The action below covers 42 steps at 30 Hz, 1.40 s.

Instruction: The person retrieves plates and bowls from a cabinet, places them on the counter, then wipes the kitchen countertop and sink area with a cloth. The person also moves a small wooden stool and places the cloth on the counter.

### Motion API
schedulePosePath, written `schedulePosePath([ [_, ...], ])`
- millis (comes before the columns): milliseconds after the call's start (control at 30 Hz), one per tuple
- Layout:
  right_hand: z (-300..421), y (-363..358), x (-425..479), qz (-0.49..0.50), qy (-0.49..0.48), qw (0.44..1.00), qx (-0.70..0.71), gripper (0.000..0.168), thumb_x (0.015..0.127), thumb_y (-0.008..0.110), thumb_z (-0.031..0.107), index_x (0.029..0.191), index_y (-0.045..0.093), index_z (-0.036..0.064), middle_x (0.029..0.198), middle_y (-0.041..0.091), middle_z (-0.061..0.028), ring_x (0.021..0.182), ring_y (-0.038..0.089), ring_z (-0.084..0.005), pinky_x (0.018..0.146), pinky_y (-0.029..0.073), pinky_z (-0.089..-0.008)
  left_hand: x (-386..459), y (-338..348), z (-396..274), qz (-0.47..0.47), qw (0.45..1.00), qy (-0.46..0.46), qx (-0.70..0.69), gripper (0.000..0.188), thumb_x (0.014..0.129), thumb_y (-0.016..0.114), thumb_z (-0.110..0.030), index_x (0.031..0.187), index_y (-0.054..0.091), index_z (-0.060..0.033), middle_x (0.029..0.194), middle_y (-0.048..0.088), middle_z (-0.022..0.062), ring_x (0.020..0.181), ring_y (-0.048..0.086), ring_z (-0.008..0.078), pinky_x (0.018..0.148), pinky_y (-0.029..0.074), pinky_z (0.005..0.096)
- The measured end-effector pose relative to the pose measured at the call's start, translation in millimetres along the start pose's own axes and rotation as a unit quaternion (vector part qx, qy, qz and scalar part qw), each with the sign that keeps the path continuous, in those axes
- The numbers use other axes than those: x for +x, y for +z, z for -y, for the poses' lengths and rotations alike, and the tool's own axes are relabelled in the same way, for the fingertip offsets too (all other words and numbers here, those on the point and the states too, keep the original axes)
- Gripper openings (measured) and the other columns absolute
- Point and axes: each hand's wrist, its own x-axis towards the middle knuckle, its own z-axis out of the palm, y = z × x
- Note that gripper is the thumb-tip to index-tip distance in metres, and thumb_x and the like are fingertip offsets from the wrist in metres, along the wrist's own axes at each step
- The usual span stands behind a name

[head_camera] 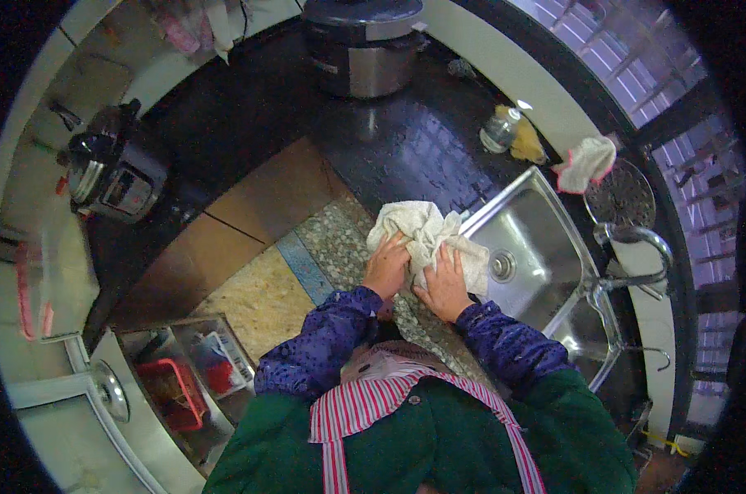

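A crumpled off-white cloth lies under both of my hands at the counter's front edge, beside the left rim of a stainless steel sink. My left hand grips the cloth's left part, fingers bent into its folds. On its right part rests my right hand, fingers spread over the fabric. The cloth's right end hangs over the sink's near-left side, close to the drain. Behind the cloth, the black countertop looks wet and shiny. What lies beneath the cloth is hidden.
A large lidded cooker stands at the back. A clear pump bottle and a yellow cloth are behind the sink, near a faucet and a pink-edged cloth. Another cooker stands left, above an open drawer.
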Motion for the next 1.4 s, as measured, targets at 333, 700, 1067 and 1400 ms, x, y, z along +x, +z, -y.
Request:
schedulePosePath([
  [333,-15.6,-4.1,122.6,-0.024,-0.052,0.998,0.022,0.052,0.077,0.057,0.042,0.108,0.055,0.0,0.125,0.038,-0.0278,0.129,0.021,-0.0412,0.103,0.013,-0.0576,55.1,-50.4,73.1,-0.013,0.998,-0.058,0.021,0.033,0.071,0.046,0.0,0.101,0.06,-0.0063,0.105,0.058,0.0116,0.12,0.04,0.0318,0.103,0.026,0.0483],
  [700,-48.8,13.7,270.3,-0.07,-0.02,0.997,-0.003,0.05,0.08,0.052,0.044,0.11,0.055,0.004,0.128,0.04,-0.021,0.131,0.02,-0.0373,0.102,0.015,-0.059,148.0,-87.3,166.5,-0.008,0.986,-0.076,0.148,0.025,0.072,0.051,-0.006,0.096,0.057,-0.0049,0.104,0.058,0.0129,0.122,0.036,0.0343,0.104,0.02,0.05],
  [1067,-179.8,16.9,390.2,0.017,0.269,0.962,-0.048,0.054,0.083,0.045,0.039,0.132,0.038,0.016,0.146,0.017,-0.0093,0.134,0.016,-0.0305,0.099,0.015,-0.0645,275.7,-98.9,223.6,0.081,0.984,0.058,0.145,0.04,0.083,0.05,-0.024,0.124,0.049,-0.0218,0.134,0.041,0.0042,0.117,0.039,0.0311,0.099,0.022,0.048],
  [1400,-114.1,18.9,391.5,-0.062,0.261,0.963,0.026,0.05,0.082,0.041,0.047,0.126,0.047,0.023,0.144,0.021,-0.0143,0.132,0.013,-0.042,0.096,0.007,-0.0693,230.0,-124.3,203.7,0.056,0.986,0.127,0.089,0.035,0.075,0.059,-0.025,0.109,0.061,-0.018,0.111,0.053,0.0028,0.104,0.044,0.0248,0.088,0.031,0.041],
])
